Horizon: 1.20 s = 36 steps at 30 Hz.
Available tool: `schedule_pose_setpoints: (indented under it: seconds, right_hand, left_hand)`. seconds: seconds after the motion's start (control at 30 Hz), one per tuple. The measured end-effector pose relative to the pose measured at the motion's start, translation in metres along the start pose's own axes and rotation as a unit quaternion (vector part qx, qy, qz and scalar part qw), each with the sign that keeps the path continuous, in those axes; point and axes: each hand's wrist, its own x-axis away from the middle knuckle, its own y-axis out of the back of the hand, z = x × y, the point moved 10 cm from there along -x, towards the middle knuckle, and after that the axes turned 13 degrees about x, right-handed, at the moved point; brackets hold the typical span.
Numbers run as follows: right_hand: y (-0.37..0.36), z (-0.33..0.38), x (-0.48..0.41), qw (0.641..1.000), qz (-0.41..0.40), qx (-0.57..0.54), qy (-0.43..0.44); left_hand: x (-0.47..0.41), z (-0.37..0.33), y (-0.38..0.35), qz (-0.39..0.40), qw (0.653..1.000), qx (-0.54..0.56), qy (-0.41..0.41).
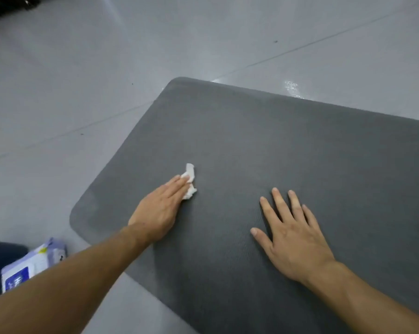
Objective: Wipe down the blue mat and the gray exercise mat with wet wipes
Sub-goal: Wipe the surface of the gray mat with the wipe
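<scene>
L hand (159,210) presses wet wipe (189,180) on gray mat (276,145); R hand (292,237) flat.

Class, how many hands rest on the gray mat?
2. The left hand presses a white wipe onto the gray mat; the right hand lies flat on it, farther right.

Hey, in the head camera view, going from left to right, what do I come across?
A pack of wet wipes on the floor → left hand → crumpled wipe under its fingertips → right hand, flat on the gray mat.
</scene>
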Motion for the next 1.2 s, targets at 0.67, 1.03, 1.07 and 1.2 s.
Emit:
schedule_pose_setpoints:
  seconds: [0.67,1.03,1.07,1.2]
  right_hand:
    - [0.004,0.087,0.022,0.989,-0.108,0.007,0.105]
    - [-0.001,0.063,0.026,0.988,-0.117,0.024,0.102]
    - [-0.001,0.066,0.027,0.988,-0.117,0.019,0.100]
    - [-0.004,0.079,0.037,0.987,-0.126,0.008,0.104]
  left_hand:
    - [0.122,-0.062,-0.039,0.103,0.993,0.037,-0.043]
    - [0.213,0.108,0.010,-0.019,0.934,0.050,0.353]
    - [0.209,0.095,0.004,-0.013,0.937,0.079,0.341]
    - [0.181,0.010,-0.012,0.065,0.972,0.133,0.182]
